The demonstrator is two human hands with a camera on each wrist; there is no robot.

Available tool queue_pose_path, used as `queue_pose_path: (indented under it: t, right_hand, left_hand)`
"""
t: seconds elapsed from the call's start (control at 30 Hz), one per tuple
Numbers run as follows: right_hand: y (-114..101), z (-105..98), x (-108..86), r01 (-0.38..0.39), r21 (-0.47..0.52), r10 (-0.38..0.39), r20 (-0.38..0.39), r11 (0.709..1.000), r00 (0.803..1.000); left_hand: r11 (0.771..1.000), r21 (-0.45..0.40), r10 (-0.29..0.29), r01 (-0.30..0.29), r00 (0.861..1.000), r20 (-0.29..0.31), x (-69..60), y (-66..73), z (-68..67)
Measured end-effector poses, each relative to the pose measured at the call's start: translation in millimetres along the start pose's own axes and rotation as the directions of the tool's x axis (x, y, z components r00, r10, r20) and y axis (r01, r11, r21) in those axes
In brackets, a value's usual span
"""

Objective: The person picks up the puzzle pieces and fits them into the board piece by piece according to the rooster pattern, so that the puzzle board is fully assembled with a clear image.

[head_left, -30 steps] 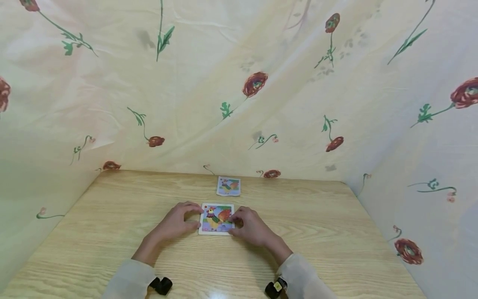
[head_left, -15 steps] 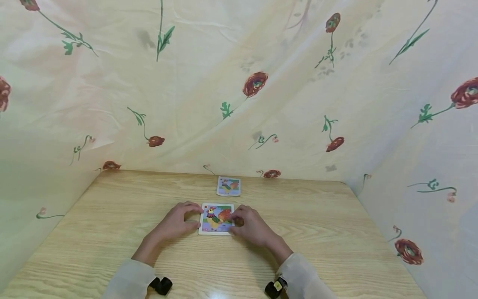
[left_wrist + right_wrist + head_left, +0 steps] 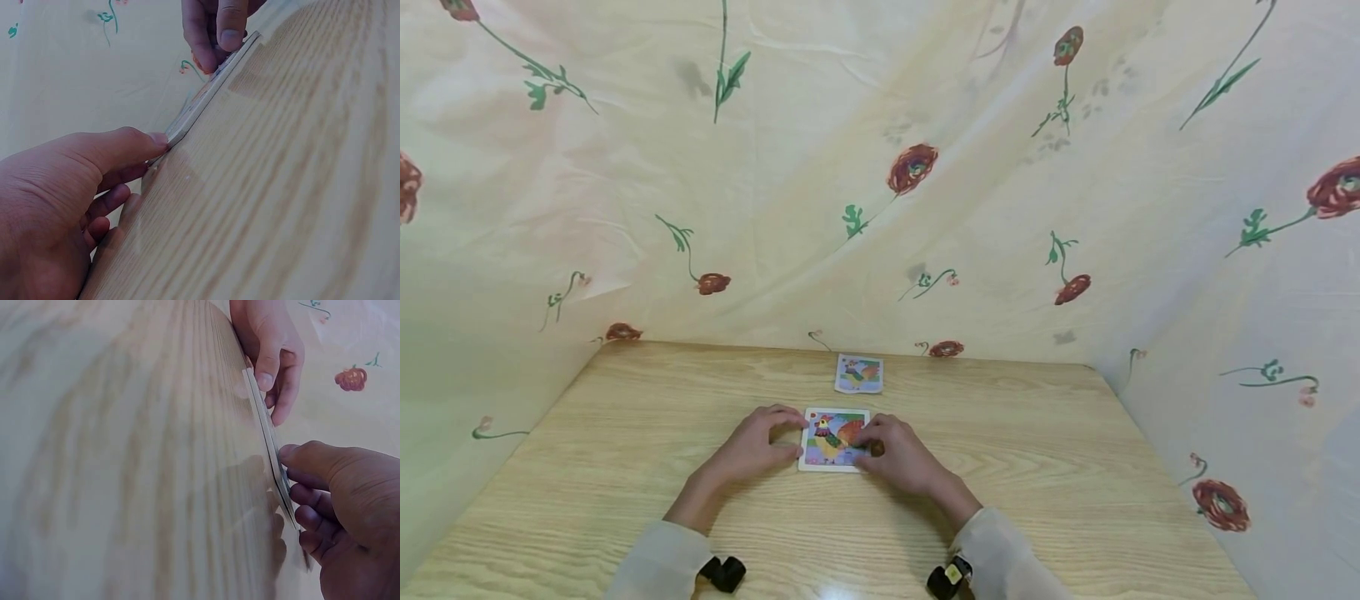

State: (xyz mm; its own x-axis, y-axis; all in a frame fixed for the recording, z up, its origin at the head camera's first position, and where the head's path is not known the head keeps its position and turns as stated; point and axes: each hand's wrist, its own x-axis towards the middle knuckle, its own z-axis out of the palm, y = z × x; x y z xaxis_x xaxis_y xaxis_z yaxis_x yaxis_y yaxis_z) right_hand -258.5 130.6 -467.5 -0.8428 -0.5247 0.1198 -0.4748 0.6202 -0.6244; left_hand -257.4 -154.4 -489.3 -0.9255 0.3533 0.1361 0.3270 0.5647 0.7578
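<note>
A flat rooster picture puzzle (image 3: 826, 450) with a white frame lies on the table in front of me. My left hand (image 3: 756, 446) holds its left edge, index finger at the far corner and thumb at the near one. In the left wrist view that thumb rests at a corner of the puzzle (image 3: 195, 112). My right hand (image 3: 904, 457) reaches over the puzzle's right side, with bent fingers and thumb touching the picture there. Those fingers hide part of the rooster's tail. Whether they pinch a loose piece between them is hidden, also in the right wrist view.
A thin card (image 3: 859, 375) with the same rooster picture lies behind the puzzle. The wooden table (image 3: 1045, 450) ends at a flowered cloth (image 3: 790, 192) that hangs at the back and both sides.
My right hand has shifted slightly left, from the puzzle's right edge further onto the picture. The left hand, puzzle and card have stayed where they were.
</note>
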Motion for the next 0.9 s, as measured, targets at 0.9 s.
queue_pose_path:
  t: [0.9]
  right_hand:
    - [-5.1,-1.7,1.8,0.060,-0.075,-0.060,-0.001,0.995,0.998]
  left_hand:
    - [1.000,0.007,-0.007,0.007,1.000,-0.012,0.3,-2.7,0.9]
